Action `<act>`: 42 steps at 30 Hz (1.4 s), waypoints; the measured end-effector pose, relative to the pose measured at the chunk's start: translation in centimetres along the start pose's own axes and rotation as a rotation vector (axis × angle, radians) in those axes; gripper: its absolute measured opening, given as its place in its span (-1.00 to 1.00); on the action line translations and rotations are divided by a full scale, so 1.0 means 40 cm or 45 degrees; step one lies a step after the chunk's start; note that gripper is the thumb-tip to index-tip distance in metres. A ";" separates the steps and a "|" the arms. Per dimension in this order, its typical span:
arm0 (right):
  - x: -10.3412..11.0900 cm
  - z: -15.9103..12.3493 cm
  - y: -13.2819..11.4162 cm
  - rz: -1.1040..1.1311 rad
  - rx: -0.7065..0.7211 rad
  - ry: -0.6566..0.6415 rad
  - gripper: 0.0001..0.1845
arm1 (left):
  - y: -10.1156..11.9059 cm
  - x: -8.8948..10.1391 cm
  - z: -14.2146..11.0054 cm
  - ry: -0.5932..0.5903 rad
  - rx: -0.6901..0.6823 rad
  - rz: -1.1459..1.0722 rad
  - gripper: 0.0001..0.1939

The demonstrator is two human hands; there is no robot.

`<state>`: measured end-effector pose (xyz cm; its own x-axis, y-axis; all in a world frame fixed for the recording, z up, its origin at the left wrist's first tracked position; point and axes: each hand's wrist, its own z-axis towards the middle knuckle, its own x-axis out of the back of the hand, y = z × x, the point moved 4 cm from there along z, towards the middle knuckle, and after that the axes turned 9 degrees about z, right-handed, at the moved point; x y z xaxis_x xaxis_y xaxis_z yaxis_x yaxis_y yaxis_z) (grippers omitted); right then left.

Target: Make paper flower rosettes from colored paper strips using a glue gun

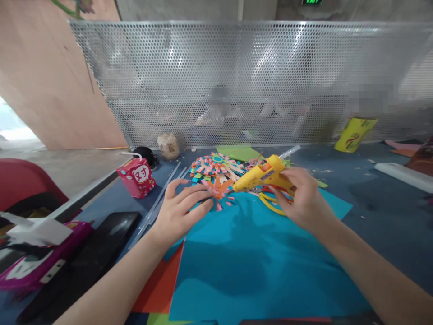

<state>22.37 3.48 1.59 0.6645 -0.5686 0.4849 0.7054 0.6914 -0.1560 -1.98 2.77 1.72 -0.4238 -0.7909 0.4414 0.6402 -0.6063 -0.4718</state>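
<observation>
My left hand [184,210] is left of centre, its fingers bent with the tips at the left edge of a small orange and pink paper flower [220,187], pinching it. In my right hand [302,194] is a yellow glue gun [260,175]. A clear glue stick [291,151] juts from its back, and its nozzle points left, close to the flower. Behind the flower lies a bigger fringed paper flower [216,162] in several colours. Yellow-handled scissors [270,205] rest beneath the gun, partly hidden by it. A large blue paper sheet [237,280] spreads under both hands.
Spare clear glue sticks [152,212] lie left of my left hand. Further left are a pink drink carton [137,177] with a straw, a black phone [91,253] and a purple power strip [64,262]. A perforated metal screen [216,58] stands along the table's back.
</observation>
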 end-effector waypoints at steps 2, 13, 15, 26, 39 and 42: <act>0.001 -0.001 0.005 0.012 -0.027 -0.015 -0.74 | 0.000 0.000 0.000 0.002 0.003 0.003 -0.86; 0.020 0.006 -0.001 -0.031 0.015 0.022 -0.75 | -0.005 0.000 -0.001 -0.018 0.016 0.034 -0.87; 0.019 0.005 -0.002 -0.036 0.040 0.007 -0.74 | -0.005 0.000 0.000 -0.016 0.018 0.037 -0.87; 0.009 0.002 -0.012 -0.010 0.101 -0.024 -0.77 | 0.002 -0.004 0.002 -0.028 0.007 0.006 -0.85; 0.017 0.011 -0.007 -0.021 0.015 -0.102 -0.88 | -0.002 -0.001 0.000 -0.030 0.021 0.015 -0.86; 0.018 0.008 -0.006 -0.031 0.049 -0.116 -0.88 | -0.003 0.001 -0.001 -0.031 0.029 0.030 -0.87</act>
<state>22.57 3.05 2.26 0.6206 -0.5440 0.5647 0.7100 0.6955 -0.1104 -2.11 2.81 1.77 -0.3927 -0.8026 0.4489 0.6642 -0.5852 -0.4652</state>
